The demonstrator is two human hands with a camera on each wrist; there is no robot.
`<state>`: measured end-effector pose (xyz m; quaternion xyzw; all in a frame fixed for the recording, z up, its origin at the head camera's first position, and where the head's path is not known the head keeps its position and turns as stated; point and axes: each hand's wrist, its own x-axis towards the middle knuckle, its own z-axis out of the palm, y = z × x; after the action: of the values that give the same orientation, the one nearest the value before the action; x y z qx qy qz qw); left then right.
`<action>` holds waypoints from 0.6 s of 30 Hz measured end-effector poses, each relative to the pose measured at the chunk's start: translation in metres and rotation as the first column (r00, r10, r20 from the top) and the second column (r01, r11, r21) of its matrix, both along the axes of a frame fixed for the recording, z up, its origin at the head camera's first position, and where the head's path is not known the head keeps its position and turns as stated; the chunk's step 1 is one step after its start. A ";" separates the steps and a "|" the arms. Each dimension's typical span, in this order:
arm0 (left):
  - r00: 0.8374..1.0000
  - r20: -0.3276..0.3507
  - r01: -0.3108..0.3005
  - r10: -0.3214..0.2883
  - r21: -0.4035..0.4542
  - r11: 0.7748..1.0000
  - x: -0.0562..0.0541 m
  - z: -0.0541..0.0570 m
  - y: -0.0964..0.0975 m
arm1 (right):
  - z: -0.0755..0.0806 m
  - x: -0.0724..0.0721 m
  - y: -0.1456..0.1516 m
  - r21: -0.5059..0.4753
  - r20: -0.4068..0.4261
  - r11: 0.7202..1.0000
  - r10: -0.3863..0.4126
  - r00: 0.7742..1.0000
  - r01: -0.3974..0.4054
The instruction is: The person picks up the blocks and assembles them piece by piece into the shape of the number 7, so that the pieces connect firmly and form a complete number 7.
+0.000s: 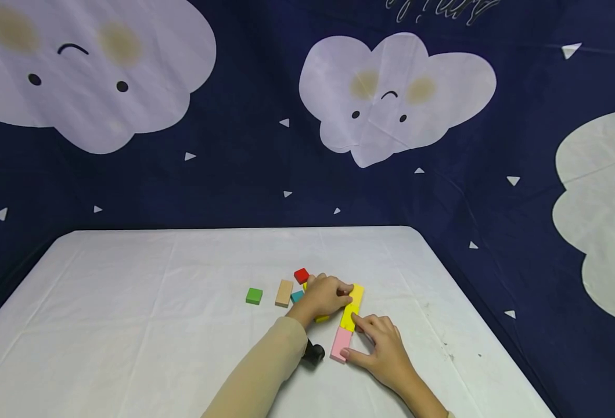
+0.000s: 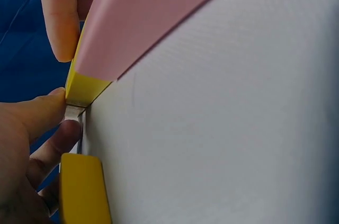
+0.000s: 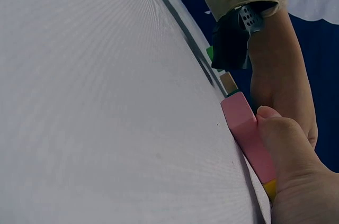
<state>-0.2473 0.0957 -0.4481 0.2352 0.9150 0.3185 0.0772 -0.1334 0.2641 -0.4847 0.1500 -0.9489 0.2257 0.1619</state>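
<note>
A pink block (image 1: 341, 345) lies end to end with a yellow block (image 1: 356, 295), forming a slanting row on the white table. My left hand (image 1: 324, 295) is at the yellow block's left edge, thumb and a fingertip close together against it. Whether they pinch anything is hidden. On the row's right side is my right hand (image 1: 387, 351), its thumb touching the pink block's near part and its index finger the yellow block. The right thumb (image 3: 273, 121) also rests against the pink block in the right wrist view.
Left of the row lie a green block (image 1: 254, 296), a wooden-coloured block (image 1: 284, 293), a red block (image 1: 301, 276) and a blue block (image 1: 297, 296). Another yellow block (image 1: 322, 319) shows under the left wrist. A black device (image 1: 313, 353) hangs beneath the left forearm.
</note>
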 end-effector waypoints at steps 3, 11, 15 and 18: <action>1.000 0.006 -0.006 0.006 0.001 1.000 0.000 0.000 0.000 | 0.000 0.000 0.000 0.000 0.001 1.000 -0.001 1.000 0.001; 1.000 0.002 -0.002 0.002 0.015 1.000 -0.001 -0.002 -0.001 | 0.000 0.000 0.000 -0.001 0.025 1.000 -0.022 0.999 0.022; 1.000 -0.014 0.001 -0.001 0.025 1.000 -0.002 -0.003 -0.002 | -0.001 -0.002 0.000 0.006 0.046 0.999 -0.043 0.998 0.043; 1.000 -0.017 0.001 0.000 0.042 0.999 -0.002 -0.003 -0.003 | -0.002 -0.003 0.001 0.003 0.068 0.999 -0.051 0.996 0.050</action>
<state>-0.2493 0.0927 -0.4512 0.2395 0.9087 0.3357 0.0645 -0.1360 0.2647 -0.4866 0.1183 -0.9575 0.2258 0.1351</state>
